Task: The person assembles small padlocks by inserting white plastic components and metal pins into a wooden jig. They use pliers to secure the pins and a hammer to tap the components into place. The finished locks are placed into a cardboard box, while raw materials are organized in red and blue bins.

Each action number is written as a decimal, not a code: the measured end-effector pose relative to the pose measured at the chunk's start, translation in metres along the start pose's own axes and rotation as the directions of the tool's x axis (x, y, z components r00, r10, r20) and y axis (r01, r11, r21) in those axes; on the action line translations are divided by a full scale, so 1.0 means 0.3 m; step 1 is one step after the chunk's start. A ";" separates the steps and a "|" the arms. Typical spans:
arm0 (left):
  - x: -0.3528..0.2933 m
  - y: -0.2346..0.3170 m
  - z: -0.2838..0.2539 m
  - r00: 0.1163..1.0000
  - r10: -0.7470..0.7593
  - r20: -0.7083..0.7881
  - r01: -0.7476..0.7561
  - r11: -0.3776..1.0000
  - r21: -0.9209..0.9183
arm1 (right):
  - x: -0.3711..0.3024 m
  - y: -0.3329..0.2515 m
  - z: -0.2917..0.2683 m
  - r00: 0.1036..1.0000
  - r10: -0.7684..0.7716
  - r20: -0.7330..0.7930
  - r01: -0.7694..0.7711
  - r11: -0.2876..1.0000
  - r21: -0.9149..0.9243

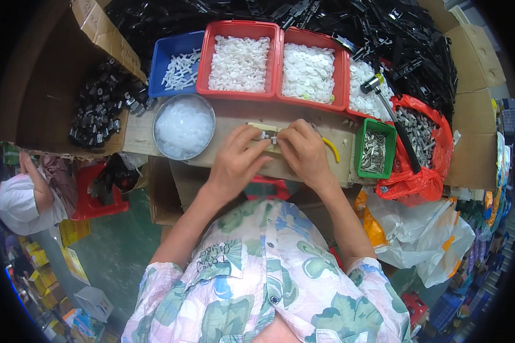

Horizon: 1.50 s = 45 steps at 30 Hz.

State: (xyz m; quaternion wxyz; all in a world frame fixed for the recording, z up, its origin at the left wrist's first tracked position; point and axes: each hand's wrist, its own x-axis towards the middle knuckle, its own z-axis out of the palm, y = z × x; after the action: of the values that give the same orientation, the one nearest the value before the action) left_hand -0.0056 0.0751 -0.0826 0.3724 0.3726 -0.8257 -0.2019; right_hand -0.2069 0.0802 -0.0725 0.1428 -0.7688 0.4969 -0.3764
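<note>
My left hand [238, 158] and my right hand [306, 152] meet over the middle of the wooden bench. Between their fingertips are small white and grey parts [269, 137], too small to name. Fingers of both hands are pinched in close on these parts. Under the fingertips lies a pale yellow block [261, 126], mostly covered by the hands. Just right of my right hand rests a tool with a yellow handle [331, 150]; its other end is partly hidden. Left of my left hand stands a round metal bowl [212, 136] of whitish, translucent grease-like stuff.
Behind are a blue bin [154, 63] and red bins [202, 57] of white plastic parts. To the right: a green tray [360, 146] of metal pins, a hammer [403, 134], a red bag [435, 177]. Black parts [97, 108] fill the left carton. Another person [26, 200] sits left.
</note>
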 end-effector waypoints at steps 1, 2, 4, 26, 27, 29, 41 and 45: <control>-0.002 -0.001 0.000 1.000 0.005 0.012 -0.006 1.000 0.011 | 0.004 0.000 0.004 1.000 -0.003 -0.001 0.003 1.000 0.003; -0.007 -0.005 0.000 1.000 0.001 0.008 -0.001 1.000 0.005 | 0.009 0.000 0.007 1.000 -0.006 -0.002 0.006 1.000 0.005; -0.016 -0.012 0.003 1.000 -0.006 0.005 0.006 1.000 -0.006 | 0.018 0.001 0.010 1.000 -0.014 0.005 0.014 1.000 0.007; 0.037 0.001 -0.007 0.992 0.098 0.073 -0.110 0.978 0.180 | 0.024 0.029 -0.007 0.999 -0.013 0.046 0.011 0.999 0.051; 0.041 0.001 -0.005 0.992 0.102 0.075 -0.115 0.977 0.180 | 0.019 0.034 -0.023 0.999 -0.001 0.046 -0.002 0.997 0.075; 0.044 0.000 -0.010 0.993 0.089 0.078 -0.101 0.982 0.162 | 0.011 0.027 -0.101 1.000 0.026 -0.004 -0.026 0.999 0.032; 0.332 0.016 0.041 0.983 0.180 0.041 -0.182 0.982 0.056 | -0.276 0.172 -0.440 0.877 0.453 -0.163 -0.476 0.768 -0.428; 0.495 -0.014 0.161 0.968 0.188 0.169 -0.193 0.981 0.014 | -0.270 0.190 -0.428 0.863 0.480 -0.161 -0.502 0.774 -0.385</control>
State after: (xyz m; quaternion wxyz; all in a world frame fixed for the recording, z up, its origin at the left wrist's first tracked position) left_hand -0.1069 -0.0386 -0.0470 0.3138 0.2790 -0.8889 -0.1834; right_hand -0.3549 0.1441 -0.0548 0.0563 -0.6144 0.7519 -0.2325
